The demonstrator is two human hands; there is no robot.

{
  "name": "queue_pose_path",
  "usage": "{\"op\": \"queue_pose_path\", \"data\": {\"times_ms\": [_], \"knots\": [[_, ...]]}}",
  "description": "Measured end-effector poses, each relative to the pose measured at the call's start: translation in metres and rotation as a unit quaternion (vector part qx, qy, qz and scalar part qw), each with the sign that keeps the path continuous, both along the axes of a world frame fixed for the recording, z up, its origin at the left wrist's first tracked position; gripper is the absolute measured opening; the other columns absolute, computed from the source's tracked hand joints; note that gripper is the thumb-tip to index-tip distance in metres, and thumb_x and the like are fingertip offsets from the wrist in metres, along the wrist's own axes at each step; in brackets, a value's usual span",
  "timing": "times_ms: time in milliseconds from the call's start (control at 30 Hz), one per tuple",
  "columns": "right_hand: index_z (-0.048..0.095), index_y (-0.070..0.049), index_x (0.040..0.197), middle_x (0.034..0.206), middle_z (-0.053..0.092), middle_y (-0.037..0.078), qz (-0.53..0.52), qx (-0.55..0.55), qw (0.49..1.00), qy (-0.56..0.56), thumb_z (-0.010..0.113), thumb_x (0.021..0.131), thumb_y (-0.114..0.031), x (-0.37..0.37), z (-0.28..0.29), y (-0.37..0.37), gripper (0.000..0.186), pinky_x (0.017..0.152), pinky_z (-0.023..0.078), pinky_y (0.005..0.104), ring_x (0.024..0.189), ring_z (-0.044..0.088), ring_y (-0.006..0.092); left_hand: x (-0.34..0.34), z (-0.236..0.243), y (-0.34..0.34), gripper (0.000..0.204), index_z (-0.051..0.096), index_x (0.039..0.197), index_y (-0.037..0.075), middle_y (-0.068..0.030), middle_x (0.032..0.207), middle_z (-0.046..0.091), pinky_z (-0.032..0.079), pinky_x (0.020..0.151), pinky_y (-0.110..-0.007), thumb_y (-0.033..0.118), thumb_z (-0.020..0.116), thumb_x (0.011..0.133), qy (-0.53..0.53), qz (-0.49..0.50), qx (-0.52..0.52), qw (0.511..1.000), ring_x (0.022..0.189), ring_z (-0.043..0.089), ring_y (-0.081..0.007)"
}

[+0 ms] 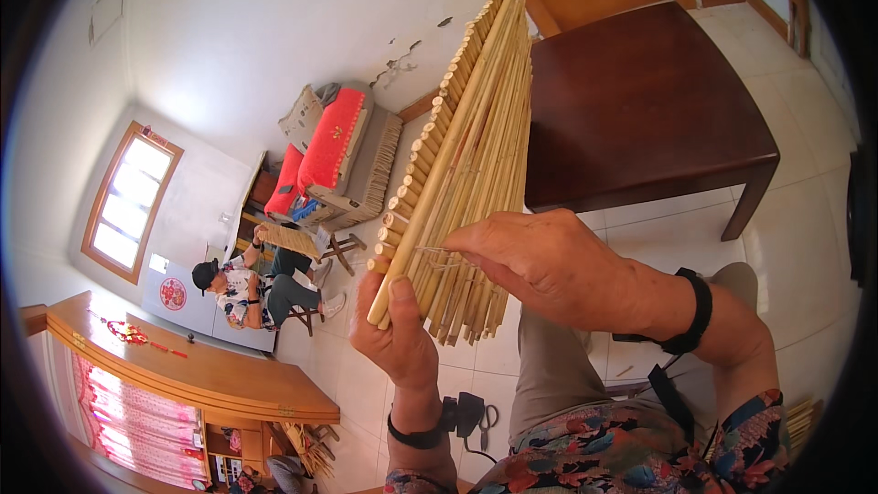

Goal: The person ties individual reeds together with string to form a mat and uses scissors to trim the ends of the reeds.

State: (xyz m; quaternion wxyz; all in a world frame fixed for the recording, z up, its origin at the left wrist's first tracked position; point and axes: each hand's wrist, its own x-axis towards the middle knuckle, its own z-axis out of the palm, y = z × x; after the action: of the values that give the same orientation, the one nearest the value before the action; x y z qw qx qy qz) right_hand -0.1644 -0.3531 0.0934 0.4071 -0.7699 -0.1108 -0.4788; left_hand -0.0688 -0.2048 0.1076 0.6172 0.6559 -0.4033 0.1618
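A long panel of pale yellow reed stalks (485, 155) stretches away in front of me, with cut stalk ends lined up along its left side. One longer stalk (430, 206) lies lengthwise across the panel just inside those ends. My left hand (398, 334) is closed on the near corner, its thumb pressed against the near tip of that stalk. Over the panel's near part, my right hand (549, 265) pinches thin pale thread (437, 254) at the stalks. The fingers' undersides are hidden.
A dark red wooden table (649, 110) stands beyond the panel on the right. A sofa with red covers (334, 142) is along the wall. Another person (261, 293) sits at left holding a reed panel (291, 240). Scissors (491, 417) and reed stalks (306, 448) lie lower down.
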Motion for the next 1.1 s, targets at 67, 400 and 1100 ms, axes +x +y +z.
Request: {"op": "queue_pose_path", "data": {"times_ms": [67, 400, 1100], "knots": [[0.058, 0.000, 0.101, 0.082, 0.062, 0.013, 0.006, 0.009, 1.000, 0.003, 0.057, 0.079, 0.000, -0.0011, 0.0015, 0.0014, 0.022, 0.058, 0.050, 0.0329, 0.071, 0.062, 0.0281, 0.0001, 0.0008, 0.0004, 0.029, 0.055, 0.105, -0.011, -0.0082, 0.093, 0.059, 0.043, 0.073, -0.023, 0.010, 0.054, 0.086, 0.000, -0.010, 0.001, 1.000, 0.081, 0.053, -0.0106], [0.058, -0.003, 0.102, 0.085, 0.063, 0.012, -0.019, 0.018, 1.000, 0.011, 0.058, 0.077, 0.001, 0.0008, -0.0043, 0.0061, 0.025, 0.058, 0.051, 0.0325, 0.072, 0.063, 0.0272, -0.0056, 0.0022, -0.0029, 0.030, 0.055, 0.106, -0.011, -0.0060, 0.089, 0.057, 0.042, 0.069, -0.021, 0.012, 0.053, 0.087, 0.006, 0.001, 0.005, 1.000, 0.077, 0.051, -0.0086], [0.054, -0.001, 0.097, 0.075, 0.058, 0.013, 0.004, 0.038, 0.999, 0.015, 0.053, 0.080, -0.004, -0.0006, -0.0074, 0.0052, 0.018, 0.060, 0.049, 0.0362, 0.071, 0.061, 0.0284, -0.0081, -0.0038, -0.0065, 0.030, 0.053, 0.109, -0.009, -0.0051, 0.093, 0.056, 0.042, 0.072, -0.022, 0.012, 0.053, 0.088, 0.019, 0.002, 0.007, 1.000, 0.080, 0.051, -0.0085]]}}
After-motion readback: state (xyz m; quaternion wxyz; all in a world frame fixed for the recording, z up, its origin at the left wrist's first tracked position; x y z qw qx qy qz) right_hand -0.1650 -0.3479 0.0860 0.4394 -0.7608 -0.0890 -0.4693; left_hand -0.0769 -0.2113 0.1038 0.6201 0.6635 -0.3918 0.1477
